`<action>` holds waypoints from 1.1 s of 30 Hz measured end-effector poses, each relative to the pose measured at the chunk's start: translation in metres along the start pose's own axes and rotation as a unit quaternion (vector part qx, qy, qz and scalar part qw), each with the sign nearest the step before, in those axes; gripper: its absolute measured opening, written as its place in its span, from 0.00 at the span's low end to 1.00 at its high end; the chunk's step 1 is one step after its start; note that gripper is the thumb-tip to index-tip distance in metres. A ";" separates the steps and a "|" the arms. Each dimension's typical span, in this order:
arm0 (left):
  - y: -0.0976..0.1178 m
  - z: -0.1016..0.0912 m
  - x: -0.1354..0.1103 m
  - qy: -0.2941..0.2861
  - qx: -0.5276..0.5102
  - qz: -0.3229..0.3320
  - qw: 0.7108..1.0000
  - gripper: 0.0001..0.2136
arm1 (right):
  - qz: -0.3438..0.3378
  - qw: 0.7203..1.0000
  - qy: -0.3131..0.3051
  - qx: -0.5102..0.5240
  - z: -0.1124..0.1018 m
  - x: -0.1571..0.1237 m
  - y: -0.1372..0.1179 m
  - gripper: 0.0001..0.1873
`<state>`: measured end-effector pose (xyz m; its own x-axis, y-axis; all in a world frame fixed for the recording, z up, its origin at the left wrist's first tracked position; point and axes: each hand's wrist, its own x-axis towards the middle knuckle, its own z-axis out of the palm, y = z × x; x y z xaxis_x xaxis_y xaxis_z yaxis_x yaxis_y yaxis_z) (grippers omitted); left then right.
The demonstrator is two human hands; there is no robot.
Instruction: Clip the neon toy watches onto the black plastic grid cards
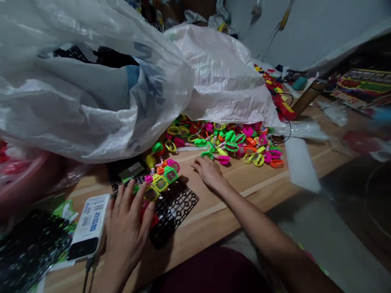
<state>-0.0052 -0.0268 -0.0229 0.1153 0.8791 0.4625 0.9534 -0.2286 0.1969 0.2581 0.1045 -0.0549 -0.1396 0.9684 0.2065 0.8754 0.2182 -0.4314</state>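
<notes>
Table's (225, 215) woodgrain, smooth, slight sheen. The tray (177, 208) on it is black latticed plastic. Toys (231, 146) past the tray are bright plastic, kinda glossy. Sack (109, 124) behind the tray: crinkly, shiny plastic. Power bank (91, 222) left of the tray: smooth white casing, glossy black end.

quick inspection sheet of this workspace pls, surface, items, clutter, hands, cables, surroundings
Surface: wooden table, bare patches at front
Items: bright plastic toys over a black grid; loose toy pile beyond
Clutter: white power bank, large white bags
Hands: left hand spread beside the toys; right hand near the pile, grip unclear
Cables: black cable at the power bank; another dark loop right of the pile
Surroundings: pale wall behind
</notes>
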 end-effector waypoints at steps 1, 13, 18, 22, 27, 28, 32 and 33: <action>0.000 0.000 -0.001 -0.002 -0.015 -0.007 1.000 0.25 | 0.006 1.000 0.013 0.009 0.002 -0.008 0.004 0.11; 0.000 -0.001 -0.001 -0.008 -0.067 -0.025 0.997 0.26 | -0.123 0.909 -0.094 0.387 0.037 -0.080 -0.063 0.03; -0.001 0.001 -0.004 -0.007 -0.061 -0.015 0.998 0.27 | -0.223 0.912 -0.086 0.334 0.063 -0.072 -0.079 0.16; 0.003 -0.005 -0.005 -0.029 -0.069 -0.017 0.997 0.27 | -0.308 0.914 -0.058 0.258 0.071 -0.073 -0.072 0.24; 0.003 -0.007 0.004 -0.062 -0.041 0.015 0.997 0.28 | -0.343 0.922 -0.088 0.155 0.077 -0.074 -0.087 0.20; 0.002 -0.006 0.007 -0.066 -0.026 0.026 0.997 0.29 | -0.344 0.923 -0.097 0.144 0.076 -0.073 -0.090 0.19; -0.001 0.005 0.016 -0.053 0.025 0.056 0.997 0.32 | -0.335 0.918 -0.120 0.173 0.048 -0.055 -0.073 0.13; -0.001 0.007 0.017 -0.045 0.029 0.061 0.997 0.32 | -0.325 0.921 -0.104 0.188 0.034 -0.047 -0.059 0.11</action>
<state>-0.0022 -0.0084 -0.0215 0.2534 0.8809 0.3997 0.9448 -0.3140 0.0930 0.1974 0.0500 -0.0686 -0.6980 0.6119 0.3720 0.3591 0.7486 -0.5574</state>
